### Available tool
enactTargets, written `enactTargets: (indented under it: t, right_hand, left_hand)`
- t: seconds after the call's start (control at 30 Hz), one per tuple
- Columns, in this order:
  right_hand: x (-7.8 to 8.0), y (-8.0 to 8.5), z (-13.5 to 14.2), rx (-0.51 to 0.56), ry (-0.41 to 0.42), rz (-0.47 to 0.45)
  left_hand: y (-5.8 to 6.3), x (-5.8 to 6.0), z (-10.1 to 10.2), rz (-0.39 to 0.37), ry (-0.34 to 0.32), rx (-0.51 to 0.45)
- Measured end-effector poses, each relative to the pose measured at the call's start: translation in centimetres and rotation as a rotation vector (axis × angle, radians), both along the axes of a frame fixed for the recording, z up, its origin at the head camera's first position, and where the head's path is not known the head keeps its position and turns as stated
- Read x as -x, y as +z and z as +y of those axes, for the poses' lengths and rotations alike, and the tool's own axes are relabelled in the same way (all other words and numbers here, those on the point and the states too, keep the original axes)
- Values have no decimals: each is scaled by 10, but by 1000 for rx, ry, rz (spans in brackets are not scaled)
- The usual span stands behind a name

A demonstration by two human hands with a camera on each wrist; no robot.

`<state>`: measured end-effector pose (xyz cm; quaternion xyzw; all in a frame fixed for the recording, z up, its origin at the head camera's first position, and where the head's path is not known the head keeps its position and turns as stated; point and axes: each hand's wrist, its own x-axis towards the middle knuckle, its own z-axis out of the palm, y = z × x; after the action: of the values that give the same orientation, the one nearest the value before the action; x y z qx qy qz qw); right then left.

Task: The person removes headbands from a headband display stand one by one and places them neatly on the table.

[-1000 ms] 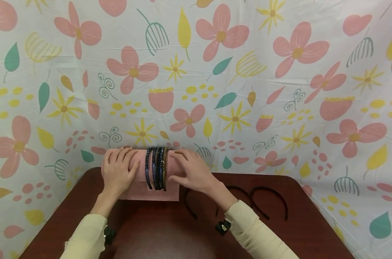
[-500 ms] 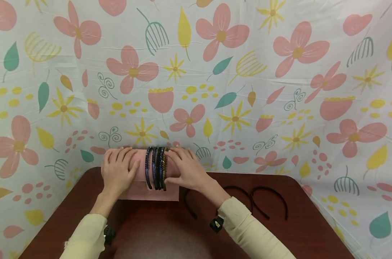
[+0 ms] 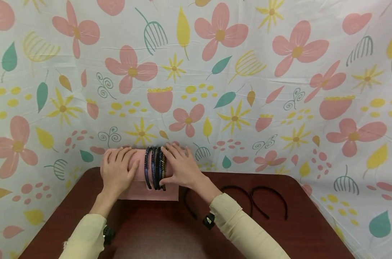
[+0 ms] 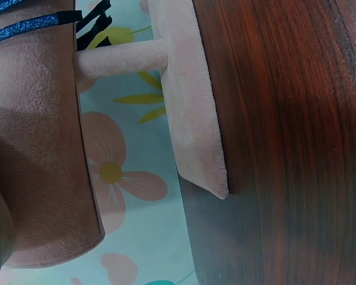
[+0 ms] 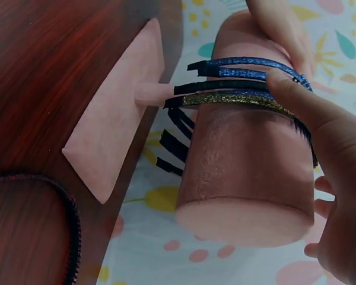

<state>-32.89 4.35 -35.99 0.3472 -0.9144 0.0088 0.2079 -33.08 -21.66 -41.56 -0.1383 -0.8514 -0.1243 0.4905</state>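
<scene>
As the right hand (image 3: 182, 167), fingers apart, has moved left against the headbands (image 3: 155, 169) around the pink stand's (image 3: 147, 195) middle, their row seems tighter; the left hand (image 3: 116, 169), fingers slightly apart, rests on the stand's left end.

Red-brown wood-grained table (image 3: 163, 230), pink stand (image 3: 144, 193) toward its left; black headbands (image 3: 285, 207) lying to the right

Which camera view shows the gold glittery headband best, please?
The right wrist view: the gold glittery headband crosses the pink stand up close there, its sparkle plain. The head view gives a narrow strip, partly covered by the right hand; the left wrist view shows none of its gold.
</scene>
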Motion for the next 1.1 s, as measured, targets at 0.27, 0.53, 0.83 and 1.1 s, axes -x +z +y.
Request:
enactTargets:
  t: [0.27,0.53,0.83,1.1]
  right_hand:
    - [6,-7,-6,-16,-41,-10]
    - [10,-10,-5,11,-3,21]
    - [11,-8,8,12,15,29]
    - [13,-9,24,36,25,12]
  left_hand:
    - [-1,2,-1,24,-4,7]
    - [-1,2,-2,33,-1,3]
    - [0,2,-2,21,5,8]
    - [0,1,-2,-11,6,7]
